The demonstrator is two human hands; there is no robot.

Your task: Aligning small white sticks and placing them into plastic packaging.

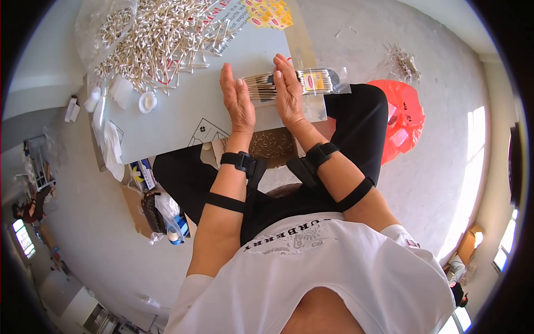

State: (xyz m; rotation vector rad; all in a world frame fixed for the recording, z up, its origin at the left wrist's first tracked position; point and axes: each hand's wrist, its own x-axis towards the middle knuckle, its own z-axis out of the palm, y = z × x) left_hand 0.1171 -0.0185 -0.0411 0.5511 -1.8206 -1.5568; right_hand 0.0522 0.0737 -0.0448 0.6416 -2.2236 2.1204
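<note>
A bundle of cotton swabs [259, 87] lies sideways on the grey tabletop between my hands. Its right end runs under my right hand toward a clear plastic sleeve [339, 83] that bears a yellow label [315, 82]. My left hand [239, 103] stands on edge at the bundle's left end, with its fingers stretched out and the palm facing the swabs. Across the bundle, near the sleeve's opening, my right hand [288, 94] also has straight fingers and covers part of the swabs. Whether its palm presses on them is hidden.
Loose cotton swabs [156, 39] are heaped at the table's far left, beside yellow labels [270, 13]. A small white round container [147, 102] sits nearer. Below the table edge is a box of swabs [272, 146]; a red plastic bag [403, 119] stands right of my leg.
</note>
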